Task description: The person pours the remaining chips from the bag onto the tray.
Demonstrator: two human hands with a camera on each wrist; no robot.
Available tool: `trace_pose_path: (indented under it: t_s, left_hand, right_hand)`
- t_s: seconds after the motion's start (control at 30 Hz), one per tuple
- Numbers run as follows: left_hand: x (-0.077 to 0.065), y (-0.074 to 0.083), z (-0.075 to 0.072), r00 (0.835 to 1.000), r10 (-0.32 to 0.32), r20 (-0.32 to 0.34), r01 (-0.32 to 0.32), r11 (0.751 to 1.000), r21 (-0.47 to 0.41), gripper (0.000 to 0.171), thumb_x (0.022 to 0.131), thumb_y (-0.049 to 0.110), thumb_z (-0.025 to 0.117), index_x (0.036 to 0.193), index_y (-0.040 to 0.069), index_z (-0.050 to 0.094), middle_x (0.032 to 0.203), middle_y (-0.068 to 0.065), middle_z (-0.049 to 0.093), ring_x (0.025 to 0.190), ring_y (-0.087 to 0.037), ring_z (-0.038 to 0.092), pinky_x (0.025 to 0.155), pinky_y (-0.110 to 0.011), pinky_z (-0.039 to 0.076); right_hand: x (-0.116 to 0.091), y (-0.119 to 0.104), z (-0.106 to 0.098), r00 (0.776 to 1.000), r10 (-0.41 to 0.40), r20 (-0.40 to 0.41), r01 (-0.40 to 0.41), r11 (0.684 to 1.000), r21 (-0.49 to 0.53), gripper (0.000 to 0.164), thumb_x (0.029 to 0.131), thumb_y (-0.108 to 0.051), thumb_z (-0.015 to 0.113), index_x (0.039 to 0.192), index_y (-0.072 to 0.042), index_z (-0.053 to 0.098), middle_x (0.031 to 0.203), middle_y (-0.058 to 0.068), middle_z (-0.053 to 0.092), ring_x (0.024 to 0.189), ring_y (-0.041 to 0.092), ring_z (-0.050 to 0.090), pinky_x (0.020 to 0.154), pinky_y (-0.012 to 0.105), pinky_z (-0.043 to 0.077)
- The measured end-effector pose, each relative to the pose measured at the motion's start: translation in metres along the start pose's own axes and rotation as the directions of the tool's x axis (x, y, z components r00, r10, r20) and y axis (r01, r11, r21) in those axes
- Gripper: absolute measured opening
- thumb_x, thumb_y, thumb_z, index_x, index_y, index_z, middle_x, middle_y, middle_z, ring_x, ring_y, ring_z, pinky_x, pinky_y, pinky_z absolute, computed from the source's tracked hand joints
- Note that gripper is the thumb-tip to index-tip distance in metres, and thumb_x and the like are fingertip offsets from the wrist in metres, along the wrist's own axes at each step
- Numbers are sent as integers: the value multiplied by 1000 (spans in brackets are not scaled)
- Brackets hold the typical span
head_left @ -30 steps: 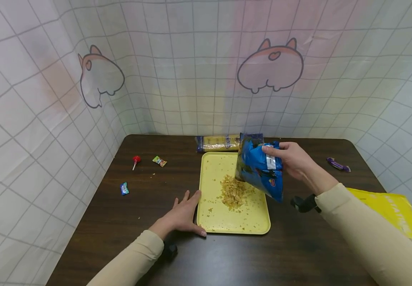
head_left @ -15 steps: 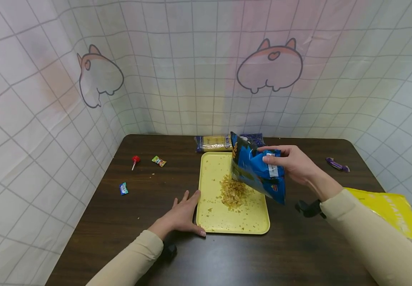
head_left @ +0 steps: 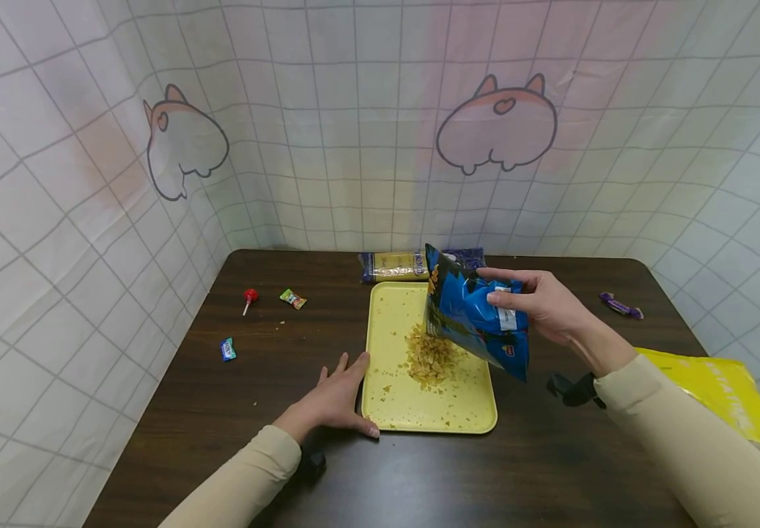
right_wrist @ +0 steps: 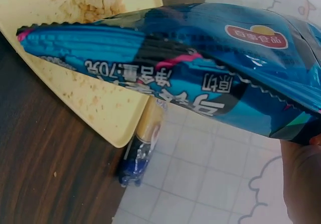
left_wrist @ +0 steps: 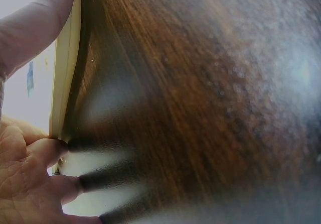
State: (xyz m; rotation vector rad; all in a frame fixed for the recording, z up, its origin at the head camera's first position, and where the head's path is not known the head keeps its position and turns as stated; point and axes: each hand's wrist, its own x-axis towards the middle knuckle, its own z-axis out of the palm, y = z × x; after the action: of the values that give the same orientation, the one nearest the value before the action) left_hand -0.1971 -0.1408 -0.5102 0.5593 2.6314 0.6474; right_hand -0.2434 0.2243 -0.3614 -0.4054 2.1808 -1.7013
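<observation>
Thumb and fingers of the right hand (head_left: 541, 301) pinch a crinkled blue foil snack bag (head_left: 472, 312) by its right side, while the left hand (head_left: 332, 397), fingers spread and gripping nothing, rests against the left edge of a yellow rectangular tray (head_left: 396, 301). The bag tilts above the tray, its left end just over a heap of golden chip crumbs (head_left: 429, 361); emptying it looks like the step in hand. The next move would likely call for shaking out any remainder low over the heap, though the inside is hidden. Behind the tray lies a long yellow-and-blue plastic packet (head_left: 396, 266), partly covered by the bag. Farther out on the dark brown table (head_left: 182, 447), a red lollipop (head_left: 251, 295), green wrapped sweet (head_left: 293, 298) and small blue sweet (head_left: 228, 349) lie left, a purple twisted sweet (head_left: 621, 306) right, and a bright yellow bag (head_left: 725, 385) by the right sleeve (head_left: 690, 433). Nothing seems to block the pouring.
</observation>
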Motion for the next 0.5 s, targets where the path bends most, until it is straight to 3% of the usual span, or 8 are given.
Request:
trace_pose_path:
  t_s: [0.23,0.4,0.5]
  left_hand:
    - [0,-1,0,1000,-5,0,5,1000,-6,135,67,55,92,164,2,15,171,-16,21,157,-48,9,117,-76,12]
    - [-1,-1,0,1000,4,3,-4,1000,-8,134,68,54,92,164,2,15,170,-17,21,157,-48,9,117,-76,12]
    - [-1,0,0,1000,10,3,-10,1000,-7,134,68,54,93,164,1,15,170,-17,21,157,-49,9,117,-77,12]
  right_hand:
    - [-1,-2,2,1000,14,1,-14,1000,3,58,102,-17,64,154,-1,44,156,31,41,108,7,70,90,29,59]
    - [-1,-2,2,1000,18,2,-18,1000,12,58,102,-18,64,154,-3,44,159,28,39,108,6,70,90,29,59]
    - [-1,-3,2,1000,30,2,-30,999,13,57,102,-19,64,154,-4,45,152,22,50,107,8,71,90,29,59]
